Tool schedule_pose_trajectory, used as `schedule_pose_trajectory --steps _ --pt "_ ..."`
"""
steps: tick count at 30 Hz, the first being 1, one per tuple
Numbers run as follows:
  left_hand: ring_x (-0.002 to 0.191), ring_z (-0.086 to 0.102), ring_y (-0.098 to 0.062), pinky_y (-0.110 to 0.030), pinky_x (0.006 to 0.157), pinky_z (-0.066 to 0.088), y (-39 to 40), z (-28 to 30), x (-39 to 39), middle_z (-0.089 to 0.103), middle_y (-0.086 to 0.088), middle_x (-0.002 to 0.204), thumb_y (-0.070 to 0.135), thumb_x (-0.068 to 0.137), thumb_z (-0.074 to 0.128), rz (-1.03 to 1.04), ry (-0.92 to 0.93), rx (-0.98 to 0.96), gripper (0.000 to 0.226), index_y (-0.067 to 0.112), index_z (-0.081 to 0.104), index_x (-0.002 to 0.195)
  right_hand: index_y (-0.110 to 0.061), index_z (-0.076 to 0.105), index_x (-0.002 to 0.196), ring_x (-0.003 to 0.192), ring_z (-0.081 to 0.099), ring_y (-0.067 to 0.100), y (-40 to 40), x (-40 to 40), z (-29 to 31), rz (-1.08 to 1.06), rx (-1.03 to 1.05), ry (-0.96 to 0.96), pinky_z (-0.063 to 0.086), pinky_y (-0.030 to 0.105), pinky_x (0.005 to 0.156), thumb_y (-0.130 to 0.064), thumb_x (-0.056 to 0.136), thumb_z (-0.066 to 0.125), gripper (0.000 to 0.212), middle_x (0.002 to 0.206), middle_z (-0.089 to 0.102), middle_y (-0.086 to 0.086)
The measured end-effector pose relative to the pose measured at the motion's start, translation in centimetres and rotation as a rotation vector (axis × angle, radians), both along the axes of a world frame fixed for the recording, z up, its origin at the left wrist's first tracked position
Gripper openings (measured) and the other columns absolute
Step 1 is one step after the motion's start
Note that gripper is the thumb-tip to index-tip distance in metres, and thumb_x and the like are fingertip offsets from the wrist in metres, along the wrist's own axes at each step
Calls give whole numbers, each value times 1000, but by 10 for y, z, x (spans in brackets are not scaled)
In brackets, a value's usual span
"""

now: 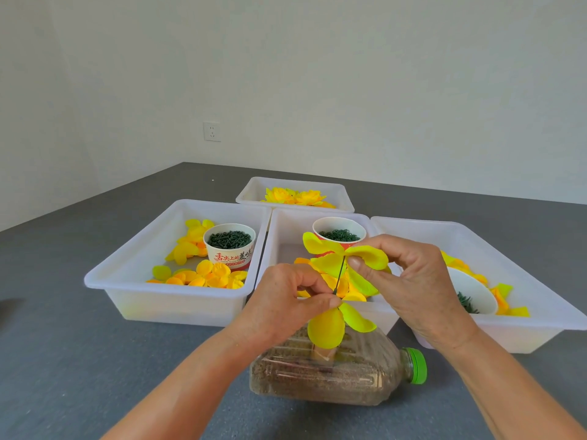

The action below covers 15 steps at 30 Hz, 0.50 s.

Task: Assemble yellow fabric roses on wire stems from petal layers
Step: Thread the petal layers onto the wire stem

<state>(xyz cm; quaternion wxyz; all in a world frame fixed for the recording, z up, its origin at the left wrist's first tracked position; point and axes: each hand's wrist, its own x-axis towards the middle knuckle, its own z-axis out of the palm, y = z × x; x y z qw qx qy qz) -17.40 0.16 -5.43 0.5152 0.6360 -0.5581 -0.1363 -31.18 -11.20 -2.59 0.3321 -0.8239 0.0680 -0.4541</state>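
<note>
Between your two hands runs a thin dark wire stem (339, 276), tilted, top end up-right. Your left hand (286, 304) pinches the stem's lower end, thumb and forefinger clamped together on it, other fingers curled. Just below that pinch hangs a yellow-green petal layer (333, 325), already on the stem. Your right hand (413, 281) pinches a second petal layer (349, 262) at the stem's upper end, thumb pressed on one petal, fingertips behind it; the stem tip meets this layer's centre. Whether the tip has gone through, cannot tell.

Under your hands lies a clear plastic bottle (333, 376) on its side, filled with brown grainy stuff, green cap (416, 365) pointing right. A tan peg sticks up from it, partly hidden by the lower petals.

Beyond the hands, the middle white bin (286, 230) holds loose petals and a paper cup (339, 231) of dark green rings. The left bin (133, 258) holds yellow-orange petals and a printed cup (229, 246) of dark green pieces. The right bin (524, 281) holds petals and a tipped white cup (473, 295) with green bits. The far bin (295, 193) holds finished yellow roses (295, 196). All sit on a grey surface (79, 360); a wall socket (212, 131) shows behind.
</note>
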Motion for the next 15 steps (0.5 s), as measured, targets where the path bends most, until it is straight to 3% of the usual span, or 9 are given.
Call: schedule_pose_trajectory --steps 4,7,9,15 --pt "76 63 -10 -31 78 51 0 0 -1 68 6 72 15 77 75 2 4 1 16 24 69 67 -26 71 81 76 64 -1 2 0 3 -35 -102 -11 48 11 70 -6 76 75 22 78 71 -10" --pt "76 64 -7 -32 81 51 1 1 0 70 8 73 16 79 73 1 12 29 9 20 73 71 -11 73 78 72 65 16 1 -1 6 -92 -411 13 52 36 65 -8 75 71 5 75 70 1" --pt "80 66 -8 -31 84 51 2 1 0 73 5 78 14 80 72 -12 27 33 4 12 76 79 -6 73 77 70 66 24 -1 -1 5 -143 -604 38 51 42 61 -4 73 69 6 75 70 2" --pt "89 67 -9 -32 90 50 4 0 2 74 4 86 14 78 74 -7 72 53 9 14 76 86 -5 73 78 71 67 25 -8 -2 1 -107 -602 34 50 40 65 -2 74 70 6 77 71 3"
